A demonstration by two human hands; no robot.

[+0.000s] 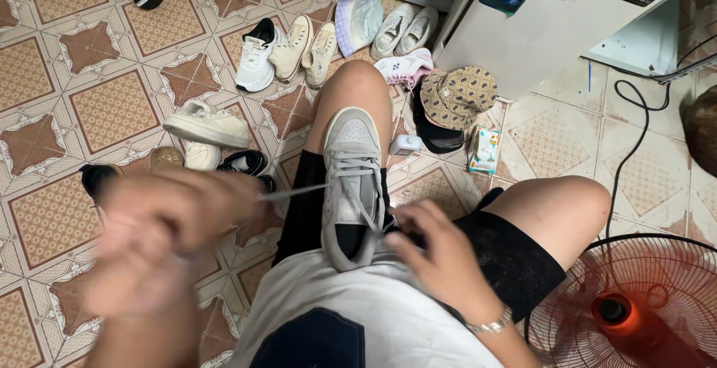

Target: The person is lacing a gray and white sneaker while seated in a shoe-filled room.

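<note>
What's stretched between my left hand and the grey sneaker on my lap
In the head view, a taut lace runs from the blurred left hand to the grey sneaker. Nothing else bridges the gap; patterned floor tiles lie beneath.

My right hand (pixel 441 252) steadies the grey sneaker (pixel 352 181) on my thigh; left of the sneaker, my blurred left hand (pixel 160 226) pulls its lace (pixel 295 192).

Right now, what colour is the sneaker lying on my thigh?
The sneaker is light grey with darker grey panels and grey laces, shown in the head view.
</note>
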